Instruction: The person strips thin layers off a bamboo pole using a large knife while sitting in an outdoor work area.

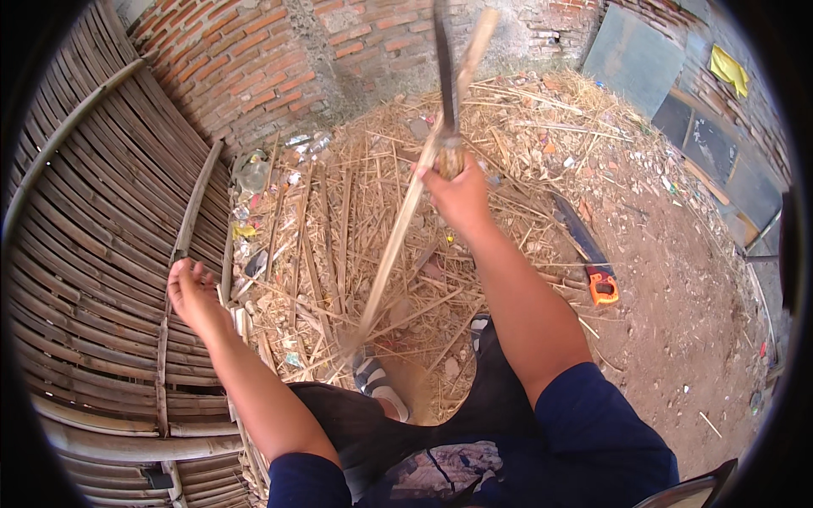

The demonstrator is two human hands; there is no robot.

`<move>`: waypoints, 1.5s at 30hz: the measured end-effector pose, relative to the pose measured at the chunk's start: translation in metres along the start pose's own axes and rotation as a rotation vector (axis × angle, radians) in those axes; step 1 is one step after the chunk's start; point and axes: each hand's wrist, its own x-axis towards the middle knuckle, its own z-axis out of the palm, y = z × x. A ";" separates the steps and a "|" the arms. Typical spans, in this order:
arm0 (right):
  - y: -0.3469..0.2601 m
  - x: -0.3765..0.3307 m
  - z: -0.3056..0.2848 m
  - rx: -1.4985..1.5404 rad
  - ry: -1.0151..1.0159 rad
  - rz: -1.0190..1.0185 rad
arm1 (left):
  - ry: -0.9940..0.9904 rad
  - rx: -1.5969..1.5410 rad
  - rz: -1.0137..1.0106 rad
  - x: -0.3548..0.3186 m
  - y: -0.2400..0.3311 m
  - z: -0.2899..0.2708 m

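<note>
My right hand point(457, 190) is closed round the handle of a machete point(446, 76), its dark blade pointing up and away from me. A long pale strip of split bamboo point(398, 229) slants past the same hand, crossing behind the blade; thumb and fingers appear to grip it too. Its lower end blurs near my left foot point(378, 381). At the left, my left hand point(196, 292) is raised beside a bamboo slat panel point(93, 229), fingers loosely curled and apart, with nothing visible in them. Whether it touches the panel I cannot tell.
A handsaw point(589, 245) with an orange handle lies on the dirt point(660, 330) at my right. Bamboo strips and shavings point(330, 229) litter the ground ahead. A brick wall point(254, 68) stands behind them. Grey boards point(631, 59) lean at the far right, near a yellow cloth point(728, 70).
</note>
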 end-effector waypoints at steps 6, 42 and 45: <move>0.024 -0.013 -0.005 0.029 -0.247 -0.157 | -0.435 -0.172 -0.105 -0.046 0.024 0.076; 0.023 -0.050 -0.016 0.131 -0.366 -0.285 | -1.471 0.339 -0.163 -0.173 -0.050 0.109; 0.023 -0.047 -0.015 0.170 -0.258 -0.335 | -1.342 0.355 -0.274 -0.179 -0.055 0.106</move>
